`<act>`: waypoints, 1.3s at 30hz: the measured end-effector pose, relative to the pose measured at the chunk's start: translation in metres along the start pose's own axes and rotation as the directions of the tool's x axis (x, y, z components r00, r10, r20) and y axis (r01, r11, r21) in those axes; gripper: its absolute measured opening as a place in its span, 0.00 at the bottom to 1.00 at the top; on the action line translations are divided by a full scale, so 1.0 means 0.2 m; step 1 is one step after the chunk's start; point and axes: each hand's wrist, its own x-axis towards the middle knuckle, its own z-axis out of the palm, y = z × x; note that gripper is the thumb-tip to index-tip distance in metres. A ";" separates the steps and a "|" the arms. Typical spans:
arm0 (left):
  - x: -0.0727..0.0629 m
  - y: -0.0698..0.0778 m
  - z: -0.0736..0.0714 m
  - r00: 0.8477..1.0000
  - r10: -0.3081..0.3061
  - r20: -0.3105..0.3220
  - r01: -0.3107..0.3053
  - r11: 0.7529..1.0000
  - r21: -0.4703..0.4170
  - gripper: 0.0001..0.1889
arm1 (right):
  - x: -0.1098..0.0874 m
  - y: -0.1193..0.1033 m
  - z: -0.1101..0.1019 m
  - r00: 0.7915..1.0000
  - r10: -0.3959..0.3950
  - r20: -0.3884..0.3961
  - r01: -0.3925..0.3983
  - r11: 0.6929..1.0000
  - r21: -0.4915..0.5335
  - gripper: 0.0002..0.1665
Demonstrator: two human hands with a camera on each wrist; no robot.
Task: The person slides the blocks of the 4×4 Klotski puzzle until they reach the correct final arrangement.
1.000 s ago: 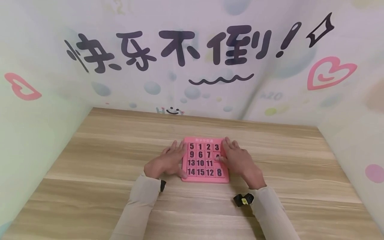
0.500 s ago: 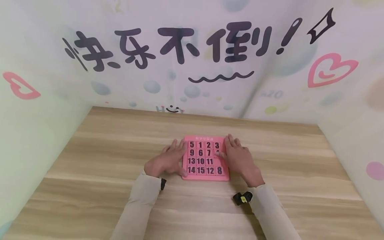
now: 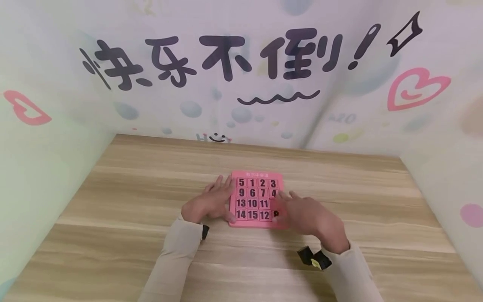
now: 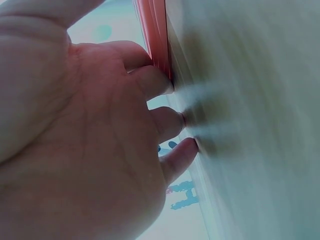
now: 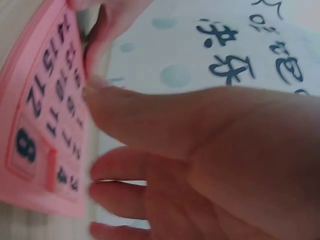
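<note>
A pink sliding number puzzle (image 3: pixel 258 199) lies flat on the wooden table. Along its left edge rests my left hand (image 3: pixel 211 204), thumb at the near left corner and fingers reaching up the side. The left wrist view has those fingertips down beside the puzzle's pink edge (image 4: pixel 152 32). My right hand (image 3: pixel 303 214) is over the right side, its thumb right at the 8 tile (image 5: pixel 26 145) in the head view and its other fingers extended. The 4 tile (image 3: pixel 273 193) sits in the second row; the vacant slot is between it and the 8.
The wooden table (image 3: pixel 143 184) surrounds the puzzle. Behind it rises a white printed wall (image 3: pixel 226 113) with large black characters, and pale side walls stand left and right. Black devices (image 3: pixel 314 257) are strapped at the right wrist.
My right hand has moved nearer along the puzzle's right side, its thumb leaving the 4 tile for the 8 tile. The 4 shows fully in the second row. My left hand stays put.
</note>
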 end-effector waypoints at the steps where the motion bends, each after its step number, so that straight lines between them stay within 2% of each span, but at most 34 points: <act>1: 0.00 0.00 0.00 1.000 0.002 0.001 -0.002 1.000 -0.001 0.62 | -0.02 -0.02 0.00 1.000 -0.006 0.010 0.006 1.000 -0.021 0.34; 8: 0.01 0.01 0.00 1.000 -0.005 0.001 0.005 1.000 0.015 0.62 | -0.07 -0.13 0.05 1.000 -0.010 0.022 0.014 0.988 -0.156 0.12; 10: 0.01 0.00 0.00 1.000 -0.007 0.003 0.007 1.000 0.014 0.62 | -0.07 -0.14 0.07 0.999 -0.017 0.029 0.022 0.980 -0.196 0.10; 13: 0.01 0.00 0.01 1.000 -0.007 0.003 0.007 1.000 0.013 0.62 | -0.06 -0.16 0.09 0.999 0.000 0.034 0.008 0.973 -0.230 0.18; 15: 0.01 0.00 0.01 1.000 -0.005 0.001 0.005 1.000 0.010 0.62 | -0.05 -0.17 0.10 0.999 0.004 0.036 0.006 0.964 -0.265 0.19; 19: 0.02 0.01 0.01 1.000 -0.006 0.000 0.006 1.000 0.009 0.62 | -0.04 -0.17 0.10 1.000 -0.002 0.009 0.005 0.941 -0.340 0.13; 23: 0.02 0.01 0.01 1.000 -0.007 0.000 0.007 1.000 0.003 0.63 | -0.03 -0.16 0.11 1.000 -0.012 -0.024 0.003 0.939 -0.345 0.06; 32: 0.01 0.00 0.02 1.000 -0.007 -0.004 0.007 1.000 -0.005 0.63 | -0.01 -0.16 0.10 1.000 0.024 0.005 -0.021 0.951 -0.309 0.23; 39: 0.01 0.00 0.01 1.000 -0.003 -0.014 0.003 1.000 0.004 0.62 | 0.01 -0.14 0.10 0.999 0.033 0.004 -0.030 0.957 -0.289 0.27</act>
